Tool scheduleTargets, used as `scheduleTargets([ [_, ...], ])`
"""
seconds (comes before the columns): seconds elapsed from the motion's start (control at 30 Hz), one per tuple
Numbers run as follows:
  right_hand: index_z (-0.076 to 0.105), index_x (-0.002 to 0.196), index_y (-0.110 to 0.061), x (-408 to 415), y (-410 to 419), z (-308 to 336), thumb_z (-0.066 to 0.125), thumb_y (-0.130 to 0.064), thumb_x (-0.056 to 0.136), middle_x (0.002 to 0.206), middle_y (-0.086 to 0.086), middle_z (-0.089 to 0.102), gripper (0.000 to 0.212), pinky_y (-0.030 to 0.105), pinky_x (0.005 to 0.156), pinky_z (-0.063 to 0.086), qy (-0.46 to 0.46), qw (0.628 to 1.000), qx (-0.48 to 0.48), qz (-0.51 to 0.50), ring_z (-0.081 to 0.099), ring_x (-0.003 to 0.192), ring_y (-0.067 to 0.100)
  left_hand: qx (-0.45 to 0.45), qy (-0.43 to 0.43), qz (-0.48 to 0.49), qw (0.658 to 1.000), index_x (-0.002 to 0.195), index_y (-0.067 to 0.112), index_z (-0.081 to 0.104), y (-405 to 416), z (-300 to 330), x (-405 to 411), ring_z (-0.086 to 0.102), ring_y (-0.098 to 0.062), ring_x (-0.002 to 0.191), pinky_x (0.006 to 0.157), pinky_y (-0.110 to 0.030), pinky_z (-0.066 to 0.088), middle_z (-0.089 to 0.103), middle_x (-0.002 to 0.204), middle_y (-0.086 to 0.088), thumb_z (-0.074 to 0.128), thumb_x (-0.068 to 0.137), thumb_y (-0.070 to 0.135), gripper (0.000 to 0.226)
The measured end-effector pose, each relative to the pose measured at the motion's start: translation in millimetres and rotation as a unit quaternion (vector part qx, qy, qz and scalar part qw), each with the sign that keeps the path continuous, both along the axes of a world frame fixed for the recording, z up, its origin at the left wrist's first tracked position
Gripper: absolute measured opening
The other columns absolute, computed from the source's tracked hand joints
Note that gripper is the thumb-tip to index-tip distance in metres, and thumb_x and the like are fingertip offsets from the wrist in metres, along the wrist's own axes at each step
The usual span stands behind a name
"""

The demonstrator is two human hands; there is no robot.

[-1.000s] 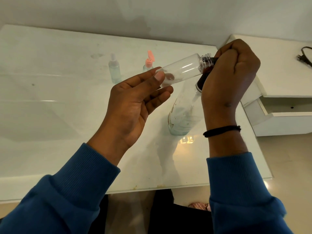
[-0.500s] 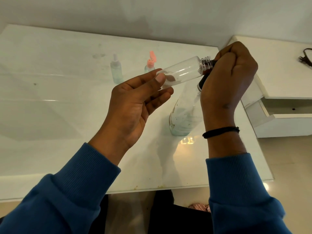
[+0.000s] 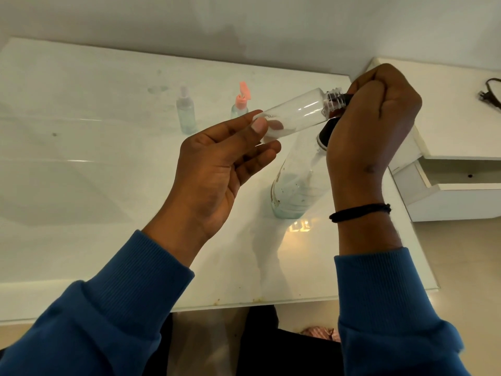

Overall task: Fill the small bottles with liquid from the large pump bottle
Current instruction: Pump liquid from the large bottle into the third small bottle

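My left hand [image 3: 217,172] pinches the bottom end of a small clear bottle [image 3: 295,115] between thumb and fingertips, tilted with its threaded neck up to the right. My right hand [image 3: 371,126] is curled over the black pump head of the large pump bottle [image 3: 295,183], which stands on the white table [image 3: 81,185]. The black nozzle meets the small bottle's open neck. The large bottle holds a little pale liquid near its base. The small bottle looks empty.
Two more small bottles stand at the back: one with a clear cap [image 3: 186,111] and one with an open pink flip cap [image 3: 240,103]. A white side unit with an open drawer [image 3: 447,183] sits to the right, with a black cable [image 3: 490,95] on top.
Both hands and the small bottle have stayed almost in place; the bottle's neck remains against the pump nozzle. The view shifted slightly.
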State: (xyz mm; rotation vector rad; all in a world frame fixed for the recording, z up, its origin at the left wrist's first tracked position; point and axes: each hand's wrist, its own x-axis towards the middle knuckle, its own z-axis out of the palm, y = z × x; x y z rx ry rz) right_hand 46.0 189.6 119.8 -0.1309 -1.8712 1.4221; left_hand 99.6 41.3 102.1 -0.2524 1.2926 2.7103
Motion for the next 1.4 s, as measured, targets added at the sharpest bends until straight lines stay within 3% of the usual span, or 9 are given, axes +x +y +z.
scheduleTargets([
  [0.17,0.039,0.062,-0.020,2.4,-4.8,-4.8,0.031,0.001,0.080,0.055,-0.010,0.035,0.030,0.019,0.049,0.033,-0.003,1.000,-0.018,0.004,0.033,0.053,0.014,0.000,-0.007,0.006,1.000,0.115,0.004,0.072,-1.4,-1.4,0.3,0.075,-0.024,0.087,0.075,-0.024,0.059,0.077,0.107,-0.012,0.072,0.077,0.018,0.040],
  [0.33,0.046,0.065,-0.011,2.4,-1.6,-0.6,0.033,0.000,0.081,0.053,-0.013,0.037,0.024,0.022,0.053,0.034,0.003,1.000,0.016,-0.016,0.036,0.052,0.011,0.000,0.000,0.000,1.000,0.115,0.005,0.072,-0.5,0.0,0.7,0.075,-0.024,0.090,0.075,-0.024,0.059,0.077,0.108,-0.012,0.071,0.078,0.019,0.039],
  [0.53,0.039,0.061,-0.025,2.5,-5.2,-6.3,0.031,-0.003,0.082,0.051,-0.014,0.036,0.032,0.028,0.052,0.034,-0.010,1.000,-0.001,-0.013,0.035,0.053,0.012,-0.001,-0.001,0.012,1.000,0.117,0.004,0.071,-2.7,1.9,-0.1,0.075,-0.026,0.091,0.074,-0.023,0.059,0.077,0.111,-0.013,0.071,0.077,0.019,0.043],
  [0.77,0.039,0.060,-0.023,3.5,-5.6,-0.5,0.032,0.000,0.081,0.053,-0.013,0.036,0.032,0.022,0.050,0.034,0.004,1.000,-0.006,-0.010,0.034,0.052,0.012,-0.006,-0.004,0.011,1.000,0.114,0.005,0.072,-0.7,2.8,0.0,0.076,-0.025,0.090,0.073,-0.023,0.059,0.077,0.110,-0.012,0.071,0.077,0.019,0.040],
  [0.93,0.040,0.061,-0.026,3.3,-4.5,-5.6,0.032,-0.003,0.082,0.050,-0.014,0.038,0.032,0.033,0.051,0.039,-0.008,1.000,-0.007,-0.013,0.038,0.053,0.020,0.000,-0.006,0.014,1.000,0.115,0.006,0.072,-1.3,2.1,0.5,0.076,-0.025,0.089,0.074,-0.023,0.059,0.077,0.109,-0.012,0.071,0.077,0.017,0.039],
  [1.03,0.040,0.060,-0.026,3.8,-2.1,-2.5,0.033,-0.003,0.082,0.050,-0.015,0.039,0.032,0.030,0.052,0.037,0.004,1.000,0.013,-0.027,0.037,0.052,0.012,0.000,-0.004,0.007,1.000,0.115,0.005,0.072,0.3,2.2,0.5,0.076,-0.025,0.089,0.074,-0.023,0.059,0.077,0.109,-0.012,0.070,0.078,0.017,0.039],
  [1.4,0.040,0.060,-0.024,4.0,-1.6,-0.9,0.032,-0.002,0.082,0.052,-0.013,0.038,0.032,0.019,0.049,0.037,0.002,1.000,0.006,-0.005,0.037,0.051,0.010,-0.009,-0.002,0.014,1.000,0.114,0.006,0.072,0.1,2.7,-0.3,0.076,-0.025,0.088,0.074,-0.023,0.059,0.078,0.107,-0.011,0.070,0.079,0.018,0.037],
])
